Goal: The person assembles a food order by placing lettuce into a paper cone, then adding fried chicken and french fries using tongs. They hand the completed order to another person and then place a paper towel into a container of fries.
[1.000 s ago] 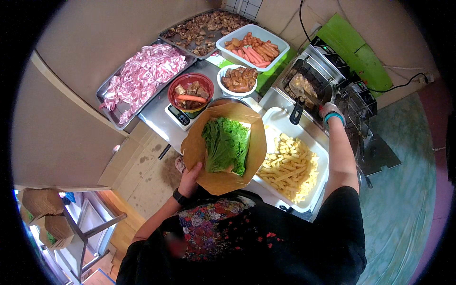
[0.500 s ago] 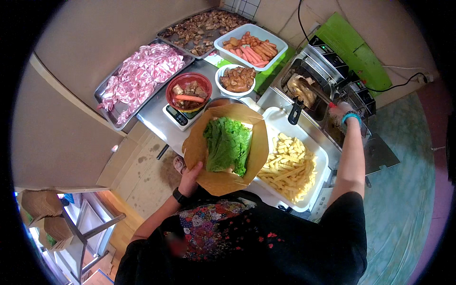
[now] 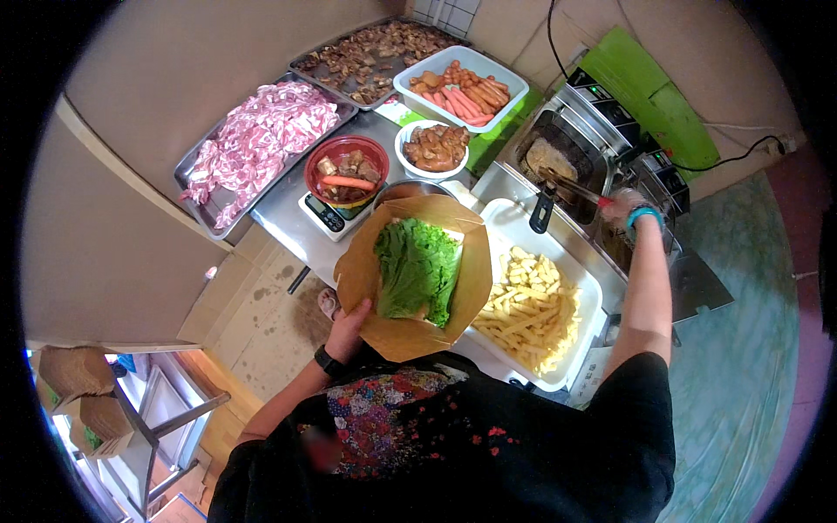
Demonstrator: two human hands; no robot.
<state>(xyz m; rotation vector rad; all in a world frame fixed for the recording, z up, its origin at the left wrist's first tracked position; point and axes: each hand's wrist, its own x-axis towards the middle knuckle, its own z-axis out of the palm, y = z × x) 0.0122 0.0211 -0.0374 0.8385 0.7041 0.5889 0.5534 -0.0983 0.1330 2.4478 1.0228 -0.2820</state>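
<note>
My left hand grips the near left edge of a brown paper food box, held up in front of my body. Green lettuce leaves lie inside it, hiding most of what is beneath. Out to the right, my right hand is closed on tongs with a red part near the grip; it seems to wear a clear glove. The tongs' tips reach into the deep fryer's near-left well, at a pale brown fried piece. Whether the tips pinch it I cannot tell.
White tub of fries, right of the box. Black basket handle over the fryer edge. Beyond the box: red bowl on a scale, white bowl of brown meat, sausage tub, raw meat tray, cooked meat tray.
The tongs' tips and the fried piece have gone lower in the fryer well, and less of the piece shows. My left hand and the paper box have hardly moved.
</note>
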